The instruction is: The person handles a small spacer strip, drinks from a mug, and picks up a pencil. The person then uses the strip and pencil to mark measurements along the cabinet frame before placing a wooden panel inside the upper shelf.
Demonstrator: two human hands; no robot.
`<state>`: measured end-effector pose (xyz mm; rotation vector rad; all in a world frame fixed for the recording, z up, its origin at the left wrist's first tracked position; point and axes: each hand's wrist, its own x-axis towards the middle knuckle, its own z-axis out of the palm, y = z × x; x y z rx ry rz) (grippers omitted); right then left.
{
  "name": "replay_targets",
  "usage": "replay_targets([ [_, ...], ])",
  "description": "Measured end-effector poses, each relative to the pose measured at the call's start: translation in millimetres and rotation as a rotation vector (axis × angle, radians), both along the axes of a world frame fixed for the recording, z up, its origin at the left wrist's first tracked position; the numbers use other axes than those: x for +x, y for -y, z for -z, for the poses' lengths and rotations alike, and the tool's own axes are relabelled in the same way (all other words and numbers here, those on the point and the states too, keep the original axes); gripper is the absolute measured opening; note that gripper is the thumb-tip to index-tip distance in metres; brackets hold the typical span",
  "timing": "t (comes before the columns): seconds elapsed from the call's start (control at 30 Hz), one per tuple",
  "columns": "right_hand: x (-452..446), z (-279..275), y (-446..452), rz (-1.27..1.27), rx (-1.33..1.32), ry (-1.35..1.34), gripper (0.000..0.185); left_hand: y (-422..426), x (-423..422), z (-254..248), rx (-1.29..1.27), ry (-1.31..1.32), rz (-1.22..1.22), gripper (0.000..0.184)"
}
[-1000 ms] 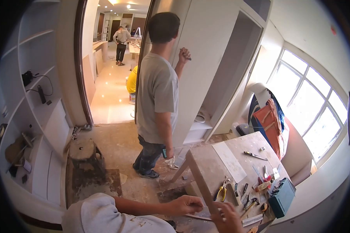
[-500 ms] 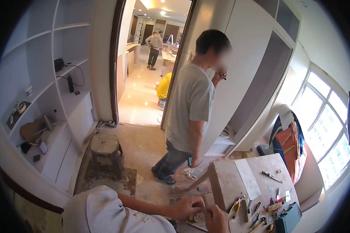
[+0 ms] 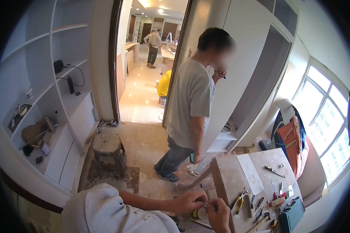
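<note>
My left hand (image 3: 190, 202) is held low in front of me, its thumb and fingers pinched together. Close beside it, my right hand (image 3: 217, 213) also has its fingertips pressed together. Something small and pale shows between the two hands, too small to name. Below them is a round yellowish item (image 3: 200, 213), partly covered by the fingers. Just right of my hands stands a worn table (image 3: 229, 171) with yellow-handled pliers (image 3: 240, 200), a hammer (image 3: 262, 218), a long tool (image 3: 274, 171) and a teal toolbox (image 3: 291, 215).
A person in a grey T-shirt (image 3: 192, 89) stands beyond the table, near a white cabinet. A stool (image 3: 107, 143) is on the floor at left, by shelves (image 3: 72, 26). Other people, one in a light top (image 3: 153, 40), are beyond the doorway. Orange bag (image 3: 289, 136) by the window.
The view has swung left since the first frame. My hands have drawn together in a pinch. The person in grey has turned the head right and raised a hand near the face.
</note>
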<state>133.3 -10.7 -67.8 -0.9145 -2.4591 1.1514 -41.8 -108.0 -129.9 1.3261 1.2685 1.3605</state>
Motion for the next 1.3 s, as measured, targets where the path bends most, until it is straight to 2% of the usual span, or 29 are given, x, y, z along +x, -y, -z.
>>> replay_targets([
  [0.1, 3.7, 12.4, -1.1, 0.038, 0.059, -0.105, 0.021, -4.8, 4.1, 8.6, -0.021, 0.048, 0.024, 0.016],
  [0.23, 2.2, 6.8, 7.6, 0.093, 0.091, -0.129, 0.012, -2.4, 6.1, -6.1, -0.003, 0.08, 0.051, 0.017],
  [0.3, 2.6, 17.2, 1.1, 0.063, 0.19, -0.239, 0.01, -4.1, 8.3, -13.0, 0.047, -0.016, 0.005, 0.015],
  [0.4, 2.0, 11.7, 2.1, 0.065, 0.116, -0.182, 0.01, -9.4, 7.0, -6.1, 0.133, -0.146, -0.032, 0.012],
  [0.5, 1.2, 13.7, 0.1, 0.054, 0.169, -0.175, 0.01, -9.2, 5.6, -9.8, 0.169, -0.264, -0.073, 0.009],
  [0.63, 0.0, 24.4, -5.2, 0.045, 0.199, -0.206, 0.009, -11.0, 3.2, -9.8, 0.182, -0.273, -0.07, 0.009],
  [0.8, -0.6, 23.4, -3.9, 0.089, 0.107, -0.252, 0.005, -20.6, -9.4, 5.7, -0.029, 0.117, 0.062, 0.019],
  [0.9, -0.6, 25.8, -2.5, 0.083, 0.142, -0.292, 0.006, -16.5, -5.3, -4.7, -0.035, 0.276, 0.072, 0.015],
  [1.13, -2.3, 11.3, 6.4, 0.109, 0.085, -0.27, 0.012, -13.0, -12.3, -4.6, -0.1, 0.347, 0.175, 0.02],
  [1.2, -2.8, 6.3, 9.9, 0.085, 0.125, -0.257, 0.012, -13.3, -13.9, -3.2, -0.184, 0.471, 0.184, 0.021],
  [1.3, -2.1, 12.5, 9.0, 0.062, 0.155, -0.243, 0.012, -11.4, -12.7, -10.8, -0.203, 0.5, 0.166, 0.018],
])
